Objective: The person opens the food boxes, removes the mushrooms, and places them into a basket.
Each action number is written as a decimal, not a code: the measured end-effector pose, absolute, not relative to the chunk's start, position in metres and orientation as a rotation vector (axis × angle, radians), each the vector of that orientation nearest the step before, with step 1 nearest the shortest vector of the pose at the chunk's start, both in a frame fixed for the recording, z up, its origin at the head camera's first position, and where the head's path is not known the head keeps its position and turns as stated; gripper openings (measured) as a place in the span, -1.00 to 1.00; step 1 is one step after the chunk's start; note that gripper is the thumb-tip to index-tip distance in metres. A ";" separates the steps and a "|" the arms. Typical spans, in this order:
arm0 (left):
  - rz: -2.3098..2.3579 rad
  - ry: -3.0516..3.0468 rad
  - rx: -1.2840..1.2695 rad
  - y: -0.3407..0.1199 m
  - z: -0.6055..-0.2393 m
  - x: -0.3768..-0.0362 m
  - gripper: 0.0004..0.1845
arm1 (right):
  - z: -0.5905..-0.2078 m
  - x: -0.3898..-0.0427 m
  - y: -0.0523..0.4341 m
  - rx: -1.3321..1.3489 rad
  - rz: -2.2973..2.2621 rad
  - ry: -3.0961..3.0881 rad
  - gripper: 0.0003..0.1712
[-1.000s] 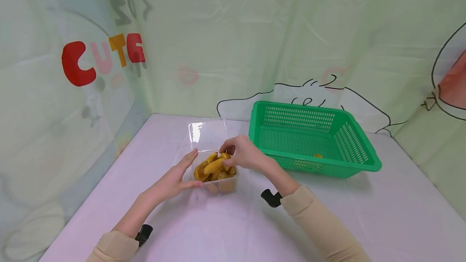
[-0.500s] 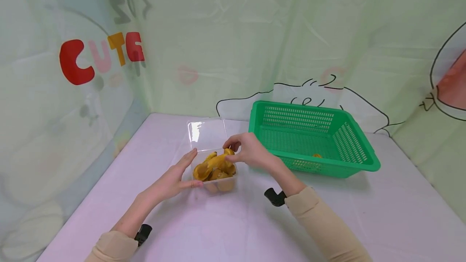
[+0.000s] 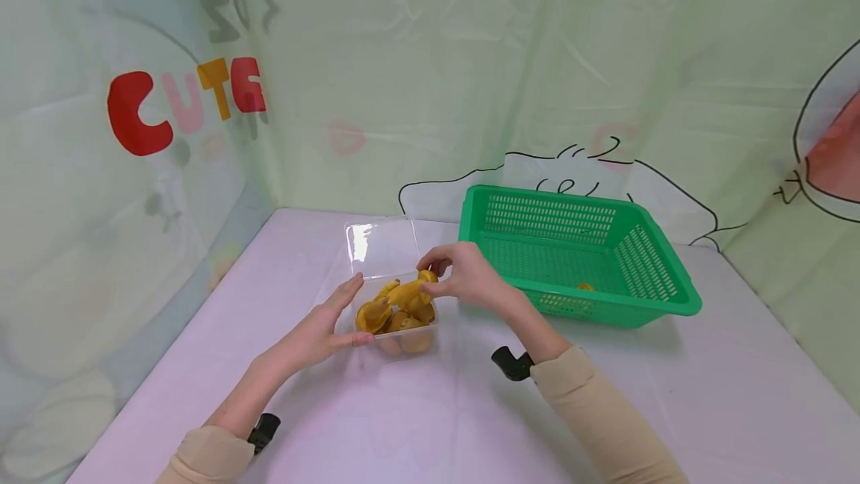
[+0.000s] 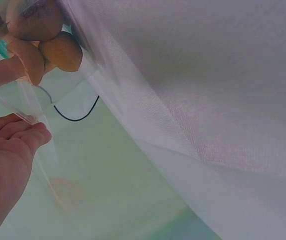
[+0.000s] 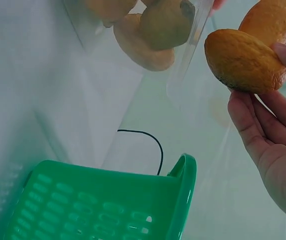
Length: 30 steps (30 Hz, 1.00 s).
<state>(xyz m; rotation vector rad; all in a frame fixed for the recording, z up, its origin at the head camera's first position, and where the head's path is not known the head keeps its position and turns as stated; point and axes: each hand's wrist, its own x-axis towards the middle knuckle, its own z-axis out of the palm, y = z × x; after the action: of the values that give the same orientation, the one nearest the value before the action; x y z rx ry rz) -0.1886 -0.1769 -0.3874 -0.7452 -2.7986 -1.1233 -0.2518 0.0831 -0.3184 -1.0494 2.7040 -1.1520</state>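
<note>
A clear plastic box [image 3: 396, 334] holds several yellow-brown mushrooms [image 3: 375, 314], with its hinged lid [image 3: 384, 246] raised at the back. My right hand [image 3: 466, 275] pinches one mushroom [image 3: 410, 293] between thumb and fingers over the box's right side. In the right wrist view, this mushroom [image 5: 242, 60] shows its rounded yellow cap beside the clear wall. My left hand [image 3: 316, 334] spreads along the box's left side, fingers straight near the back corner and thumb at the front rim. The left wrist view shows its fingertips [image 4: 40, 135] right at the box's edge.
To the right of the box stands a green perforated basket [image 3: 584, 305], a small yellow piece [image 3: 585, 287] visible inside. White cloth [image 3: 403, 424] covers the table. A printed curtain [image 3: 470, 81] hangs behind and along the sides.
My right hand has shifted slightly up and to the right, drawing the pinched mushroom with it. My left hand and the box have stayed in place.
</note>
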 end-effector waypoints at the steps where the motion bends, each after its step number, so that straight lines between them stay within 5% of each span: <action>1: -1.125 -2.795 -0.746 -0.177 -0.388 -0.189 0.01 | -0.318 -0.252 0.084 -1.047 -1.161 2.708 -0.75; 30: -1.160 -2.785 -0.756 -0.177 -0.386 -0.187 0.01 | -0.298 -0.264 0.168 -0.624 -1.288 3.029 -0.74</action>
<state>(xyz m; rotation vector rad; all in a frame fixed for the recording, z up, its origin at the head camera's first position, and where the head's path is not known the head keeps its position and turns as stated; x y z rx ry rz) -0.1868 -0.1768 -0.3863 -0.7560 -2.7853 -1.1597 -0.2640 0.1678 -0.2981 -0.6243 3.0288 -1.2884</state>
